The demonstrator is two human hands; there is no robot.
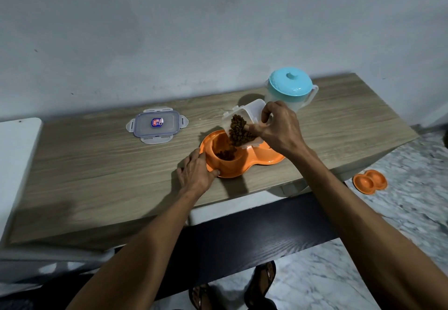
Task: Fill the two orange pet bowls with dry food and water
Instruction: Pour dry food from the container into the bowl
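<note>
An orange double pet bowl (271, 160) stands on the wooden table. My right hand (278, 128) grips a clear plastic container (244, 113) tilted over the bowl's left cup. Brown dry food (238, 131) spills from the container into that cup, where some kibble lies. My left hand (196, 171) rests against the bowl's left rim, thumb and fingers on its edge. The bowl's right cup is mostly hidden behind my right hand. A clear water jug with a turquoise lid (289, 87) stands just behind the container.
The container's clear lid (157, 124) lies flat on the table (97, 164) to the left. A second orange double bowl (369, 181) sits on the marble floor to the right. A white surface (17, 154) adjoins the table's left end. My sandalled feet show below.
</note>
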